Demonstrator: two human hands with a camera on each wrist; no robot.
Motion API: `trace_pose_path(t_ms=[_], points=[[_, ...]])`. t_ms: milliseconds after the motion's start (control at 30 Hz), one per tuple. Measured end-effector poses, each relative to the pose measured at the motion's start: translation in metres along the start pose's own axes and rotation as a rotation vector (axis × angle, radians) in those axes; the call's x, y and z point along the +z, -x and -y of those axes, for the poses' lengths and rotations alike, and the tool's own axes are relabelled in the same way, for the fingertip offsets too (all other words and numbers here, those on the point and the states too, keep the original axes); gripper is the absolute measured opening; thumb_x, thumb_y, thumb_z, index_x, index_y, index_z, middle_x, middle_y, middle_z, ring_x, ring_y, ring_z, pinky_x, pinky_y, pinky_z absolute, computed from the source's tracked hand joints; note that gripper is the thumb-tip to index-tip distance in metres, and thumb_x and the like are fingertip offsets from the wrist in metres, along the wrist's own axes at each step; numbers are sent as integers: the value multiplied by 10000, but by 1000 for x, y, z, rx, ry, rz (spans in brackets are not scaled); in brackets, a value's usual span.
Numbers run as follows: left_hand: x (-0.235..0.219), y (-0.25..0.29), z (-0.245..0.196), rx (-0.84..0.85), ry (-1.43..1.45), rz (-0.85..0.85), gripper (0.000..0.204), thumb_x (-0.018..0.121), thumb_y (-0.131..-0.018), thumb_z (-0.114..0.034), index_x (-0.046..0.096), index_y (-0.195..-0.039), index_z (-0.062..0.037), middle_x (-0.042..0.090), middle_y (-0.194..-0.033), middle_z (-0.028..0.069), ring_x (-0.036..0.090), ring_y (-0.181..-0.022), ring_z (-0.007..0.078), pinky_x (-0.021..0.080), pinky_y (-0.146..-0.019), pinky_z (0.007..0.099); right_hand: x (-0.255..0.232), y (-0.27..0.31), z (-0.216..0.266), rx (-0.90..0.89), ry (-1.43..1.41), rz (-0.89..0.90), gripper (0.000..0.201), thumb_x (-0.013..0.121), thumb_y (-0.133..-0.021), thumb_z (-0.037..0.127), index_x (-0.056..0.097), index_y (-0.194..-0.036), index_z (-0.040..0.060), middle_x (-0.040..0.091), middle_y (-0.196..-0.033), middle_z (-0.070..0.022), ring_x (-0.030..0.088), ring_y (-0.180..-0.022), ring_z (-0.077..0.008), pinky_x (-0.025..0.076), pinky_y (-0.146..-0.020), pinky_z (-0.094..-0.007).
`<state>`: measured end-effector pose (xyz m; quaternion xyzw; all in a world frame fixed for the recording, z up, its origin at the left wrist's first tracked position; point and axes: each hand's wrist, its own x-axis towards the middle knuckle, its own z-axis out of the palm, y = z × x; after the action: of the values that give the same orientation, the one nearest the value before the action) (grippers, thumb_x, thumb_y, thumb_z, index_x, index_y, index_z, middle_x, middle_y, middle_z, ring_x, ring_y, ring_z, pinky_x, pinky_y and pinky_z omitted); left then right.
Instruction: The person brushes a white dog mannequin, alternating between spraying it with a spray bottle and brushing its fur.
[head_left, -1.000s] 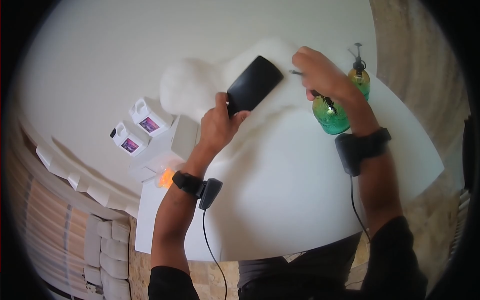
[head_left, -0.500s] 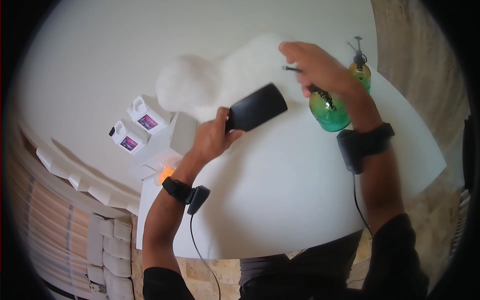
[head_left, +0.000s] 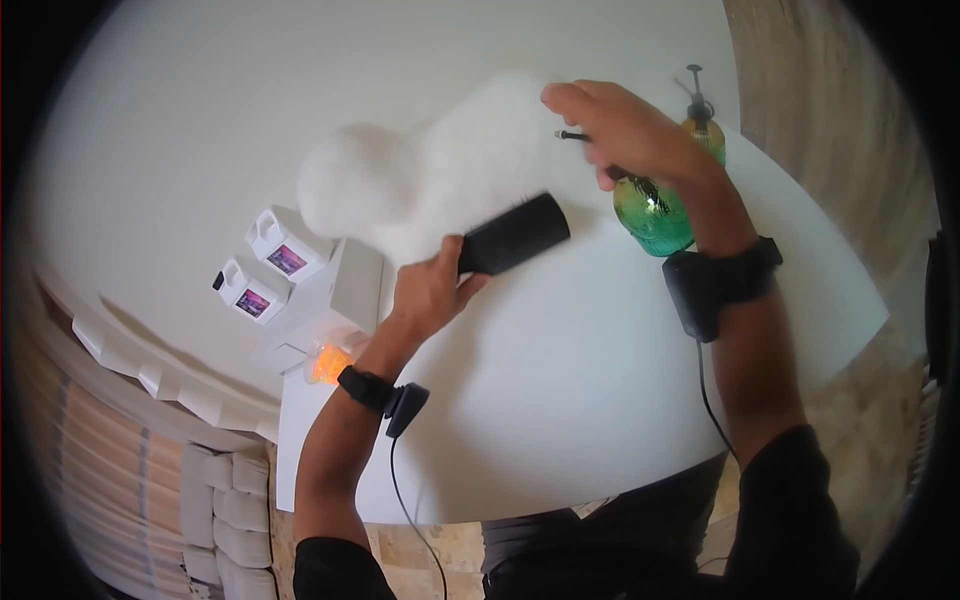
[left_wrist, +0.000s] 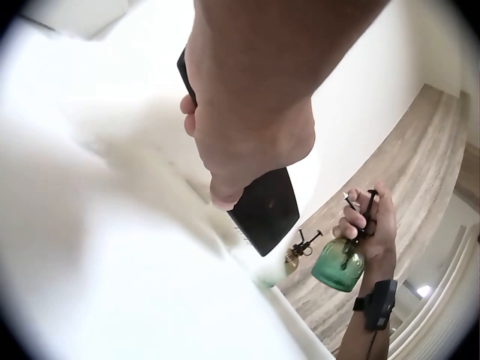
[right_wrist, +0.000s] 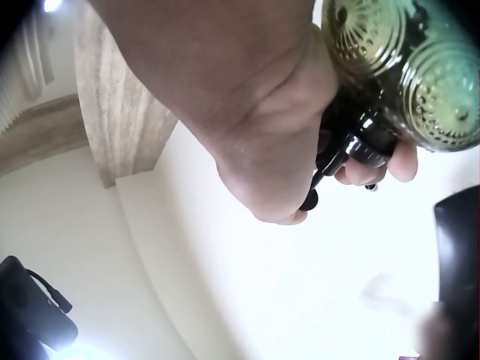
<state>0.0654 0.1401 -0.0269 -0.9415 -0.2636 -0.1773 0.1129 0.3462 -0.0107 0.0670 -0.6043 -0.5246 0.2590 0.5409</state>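
Note:
My left hand (head_left: pixel 428 290) grips a wide black brush (head_left: pixel 515 235) by its handle end. Short bristles show along the brush's far edge, facing a white fluffy form (head_left: pixel 470 145) with a rounded lump at its left end. With my right hand (head_left: pixel 640 135) I hold a green-and-yellow glass spray bottle (head_left: pixel 650 220) by its black pump neck, thumb near the plunger. The bottle's thin nozzle points left over the fluffy form. The right wrist view shows fingers around the black collar (right_wrist: pixel 371 142) of the bottle.
A second spray bottle (head_left: pixel 708 135) stands behind my right hand. At the left, two white jugs (head_left: pixel 280 250) with purple labels stand by a white box (head_left: pixel 355 285), and a clear container with something orange (head_left: pixel 328 362) sits near my left forearm. The white table (head_left: pixel 560 400) curves along the front.
The brush has come down toward me and turned, from flat back showing to bristles showing at its edge. My right hand has shifted left with the spray bottle, its fingers spread more.

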Motion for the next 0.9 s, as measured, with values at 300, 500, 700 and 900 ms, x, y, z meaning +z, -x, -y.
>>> trace_pose_path(t_ms=[300, 500, 700, 900], points=[[-20, 20, -4, -29, 128, -91, 389, 699, -953, -373, 556, -1019, -17, 642, -618, 154, 664, -585, 386, 513, -531, 440, 3, -3, -4, -104, 35, 21, 523, 459, -950, 524, 465, -802, 23, 472, -630, -62, 564, -467, -173, 474, -488, -308], [-45, -15, 10, -169, 130, -217, 424, 546, -1050, -429, 497, -930, -25, 594, -593, 206, 613, -582, 452, 463, -512, 492, 9, 1, 4, -66, 16, 29, 508, 468, -942, 517, 471, -802, 28, 483, -649, -66, 568, -475, -173, 474, -491, -311], [-26, -6, 16, -152, -19, -88, 453, 562, -1029, -466, 498, -949, -25, 620, -619, 211, 633, -599, 449, 478, -521, 507, 10, 3, 6, -54, 21, 31, 487, 474, -936, 501, 461, -789, 37, 475, -644, -62, 549, -464, -165, 463, -493, -309], [3, 37, 13, 90, -39, 19, 383, 629, -998, -391, 522, -918, -32, 612, -605, 182, 635, -587, 432, 490, -528, 503, 11, -6, -5, -70, 0, 62, 570, 515, -981, 568, 572, -1058, 6, 498, -632, -52, 504, -464, -142, 428, -474, -282]])
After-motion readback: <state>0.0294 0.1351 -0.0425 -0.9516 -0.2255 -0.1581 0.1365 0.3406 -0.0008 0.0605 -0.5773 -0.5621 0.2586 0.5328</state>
